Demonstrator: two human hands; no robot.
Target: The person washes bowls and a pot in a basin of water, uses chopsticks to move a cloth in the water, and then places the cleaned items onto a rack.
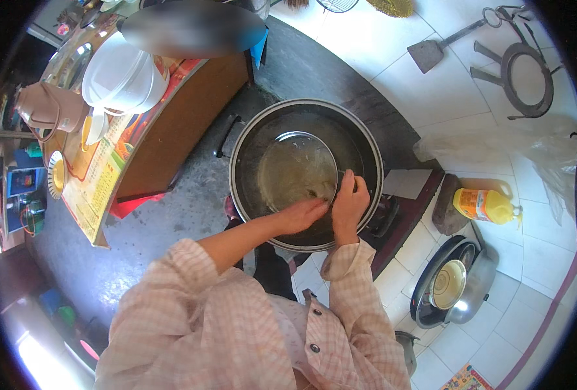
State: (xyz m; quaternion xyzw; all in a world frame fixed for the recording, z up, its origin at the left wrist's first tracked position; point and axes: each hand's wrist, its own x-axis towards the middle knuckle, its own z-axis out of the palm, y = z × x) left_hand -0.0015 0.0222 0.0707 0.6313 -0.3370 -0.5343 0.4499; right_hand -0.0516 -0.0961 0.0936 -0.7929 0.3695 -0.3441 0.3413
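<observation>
A large dark pot (302, 104) with a pale metal rim stands in front of me, water inside it. Within the pot sits a smaller round metal bowl (296, 161), filled with cloudy liquid. My right hand (351, 200) is closed around the bowl's right edge. From the left, my left hand (304, 214) reaches over the pot to the bowl's lower right side, its fingertips close to the right hand. Small ripples and a dark spot show in the liquid near those fingertips. Whether the left fingers pinch anything is hidden by the hand.
A table (91, 209) on the left carries a white plastic bucket (115, 78), a thermos (54, 109) and a plate (58, 174). To the right, a yellow bottle (483, 205) and a wok-like pan (420, 287) rest on tiled surfaces. A metal spatula (427, 54) hangs above.
</observation>
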